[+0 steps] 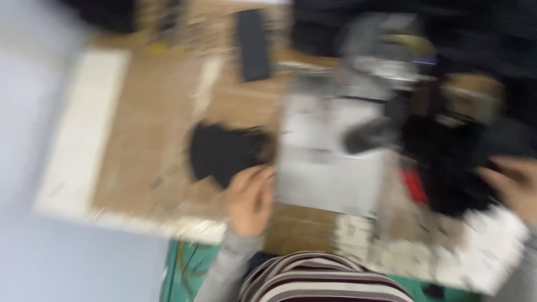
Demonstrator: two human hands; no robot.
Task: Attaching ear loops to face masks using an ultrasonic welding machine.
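The whole view is smeared by motion. My left hand rests on the wooden table at the near edge of a black fabric piece, its fingers curled against the cloth; whether it grips it is unclear. My right hand is at the right edge, touching a heap of black fabric. Between the hands stands a grey-white sewing machine.
A dark flat rectangular object lies at the table's far side. A pale strip runs along the left of the table. A red patch shows beside the black heap. A tan rounded object sits far right.
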